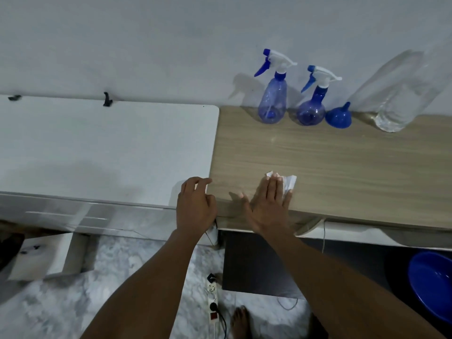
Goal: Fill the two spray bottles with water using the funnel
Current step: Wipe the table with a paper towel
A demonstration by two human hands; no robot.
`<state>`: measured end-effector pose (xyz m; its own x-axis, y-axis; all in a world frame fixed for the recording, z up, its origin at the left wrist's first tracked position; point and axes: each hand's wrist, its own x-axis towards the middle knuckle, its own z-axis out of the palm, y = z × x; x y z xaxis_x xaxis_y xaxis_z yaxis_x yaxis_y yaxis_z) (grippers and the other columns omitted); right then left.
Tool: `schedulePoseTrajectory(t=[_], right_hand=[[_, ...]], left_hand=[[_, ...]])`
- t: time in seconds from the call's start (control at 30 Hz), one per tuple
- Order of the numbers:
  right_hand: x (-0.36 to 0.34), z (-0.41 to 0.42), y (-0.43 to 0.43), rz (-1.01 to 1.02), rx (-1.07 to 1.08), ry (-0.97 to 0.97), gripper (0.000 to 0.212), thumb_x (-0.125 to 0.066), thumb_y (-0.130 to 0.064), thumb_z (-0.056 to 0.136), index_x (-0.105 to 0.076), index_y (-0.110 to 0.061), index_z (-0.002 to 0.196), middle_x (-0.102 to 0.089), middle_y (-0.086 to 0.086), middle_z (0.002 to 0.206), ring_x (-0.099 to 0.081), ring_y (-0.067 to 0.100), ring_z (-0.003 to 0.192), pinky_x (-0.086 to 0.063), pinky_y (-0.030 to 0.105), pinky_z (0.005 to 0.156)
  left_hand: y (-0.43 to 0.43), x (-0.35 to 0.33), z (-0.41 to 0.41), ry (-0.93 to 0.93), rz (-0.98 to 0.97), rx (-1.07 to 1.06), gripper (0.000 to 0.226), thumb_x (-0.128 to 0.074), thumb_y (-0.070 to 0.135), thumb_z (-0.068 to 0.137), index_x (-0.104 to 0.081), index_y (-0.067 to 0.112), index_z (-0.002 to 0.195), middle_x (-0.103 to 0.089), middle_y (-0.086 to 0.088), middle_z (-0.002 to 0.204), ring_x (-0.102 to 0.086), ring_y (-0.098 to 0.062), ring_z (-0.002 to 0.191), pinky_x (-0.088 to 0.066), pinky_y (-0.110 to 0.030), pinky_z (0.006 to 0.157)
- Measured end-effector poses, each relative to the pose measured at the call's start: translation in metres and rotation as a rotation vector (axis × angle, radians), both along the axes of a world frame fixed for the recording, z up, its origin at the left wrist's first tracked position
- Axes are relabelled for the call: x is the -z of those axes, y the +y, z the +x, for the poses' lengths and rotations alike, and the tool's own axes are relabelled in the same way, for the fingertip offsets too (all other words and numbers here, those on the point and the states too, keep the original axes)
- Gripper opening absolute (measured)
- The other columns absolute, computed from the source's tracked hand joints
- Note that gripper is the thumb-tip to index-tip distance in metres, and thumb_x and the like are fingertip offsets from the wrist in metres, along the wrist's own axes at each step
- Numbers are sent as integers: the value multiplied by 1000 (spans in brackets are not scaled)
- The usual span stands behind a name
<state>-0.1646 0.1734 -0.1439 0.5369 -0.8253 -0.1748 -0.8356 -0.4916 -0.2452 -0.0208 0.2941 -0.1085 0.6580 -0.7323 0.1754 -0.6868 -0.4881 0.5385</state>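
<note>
Two blue spray bottles stand capped at the back of the wooden table [342, 167]: a tall one [273, 104] and a rounder one [311, 111] to its right. A blue funnel [338, 117] rests mouth-down beside the round bottle. A large clear water bottle [401, 104] stands further right. My right hand [267, 204] lies flat near the table's front edge, pressing a white tissue [288, 183] onto the wood. My left hand [195, 206] hovers with loosely curled fingers over the gap between the two tables, holding nothing.
A white table [110, 148] adjoins the wooden one on the left. A blue basin [433, 287] sits on the floor at the right under the table. A power strip [212, 299] with a plugged cable lies on the marble floor near my foot.
</note>
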Motion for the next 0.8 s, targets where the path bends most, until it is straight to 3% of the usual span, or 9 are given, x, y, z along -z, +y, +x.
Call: schedulePoseTrajectory(t=[0.1,0.27,0.4,0.53,0.6,0.8], right_hand=[[-5,35,10,55,-34,-22,103,-3,-79,88,11,-3,157,17,14,166,22,26,152,14,50,122],[2,78,28,76,-335,-54,88,0,-65,95,10,-5,157,17,14,166,22,26,152,10,47,124],[8,56,22,-33,-582,-49,78,-10,-55,99,2,-6,159,9,12,167,13,25,154,-1,47,126],[6,15,3,-81,-782,-37,77,-8,-58,99,2,-12,160,8,6,168,11,20,155,1,40,126],[6,-4,-6,-105,-805,-32,80,-3,-62,98,2,-13,160,7,5,168,9,18,155,2,38,125],[10,-71,-43,-128,-672,-30,78,-22,-61,102,-2,-13,160,3,4,169,7,18,155,-8,41,126]], left_hand=[[7,-1,7,-17,-22,-9,43,-48,14,81,-65,12,120,-60,-10,118,-54,-31,112,-50,-44,90],[26,1,25,-45,-30,-67,44,-45,13,80,-65,12,119,-60,-11,116,-53,-31,113,-50,-46,91],[32,6,29,-45,-17,-92,43,-49,8,80,-63,12,120,-60,-12,117,-52,-32,115,-50,-47,92],[16,10,11,-27,-29,-59,43,-57,0,79,-64,11,120,-60,-11,117,-52,-32,114,-50,-47,92],[5,9,-4,-20,-34,-19,43,-58,1,79,-63,12,120,-59,-10,118,-53,-30,114,-50,-46,92],[-30,5,-51,1,-22,48,40,-58,8,81,-64,14,120,-58,-9,121,-53,-28,113,-50,-44,93]])
